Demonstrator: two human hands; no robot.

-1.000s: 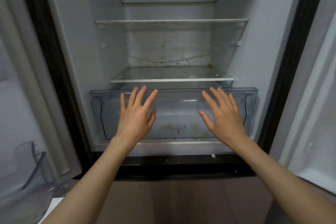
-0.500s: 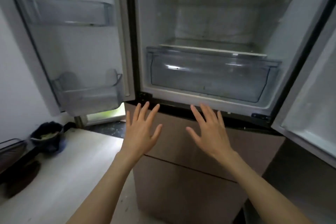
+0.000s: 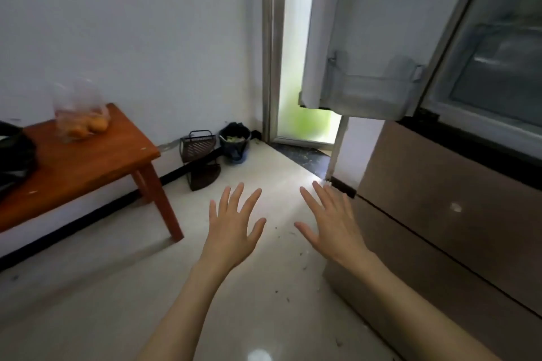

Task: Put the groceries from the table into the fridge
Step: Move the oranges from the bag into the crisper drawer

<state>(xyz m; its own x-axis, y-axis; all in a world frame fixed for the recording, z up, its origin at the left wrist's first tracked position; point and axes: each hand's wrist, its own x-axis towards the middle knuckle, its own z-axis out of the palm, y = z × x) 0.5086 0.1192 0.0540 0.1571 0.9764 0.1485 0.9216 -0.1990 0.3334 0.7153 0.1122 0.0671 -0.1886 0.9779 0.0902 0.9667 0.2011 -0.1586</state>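
At the far left, a black plastic bag [image 3: 13,155] lay on the reddish-brown wooden table [image 3: 88,161] against the white wall. Just right of it on the same tabletop sat a clear plastic bag of yellowish round produce [image 3: 80,120], blurred. Farther right, on the pale tiled floor [image 3: 117,287] by the corner, stood a dark wire basket [image 3: 198,145] and a dark bucket [image 3: 235,141]. The left hand [image 3: 233,231] and right hand [image 3: 330,226] hovered over the floor, apart, fingers straight and spread, holding nothing. At the right, the open white fridge door [image 3: 378,38] with its clear door bin [image 3: 372,91] hung beside the fridge's clear crisper drawer [image 3: 504,73].
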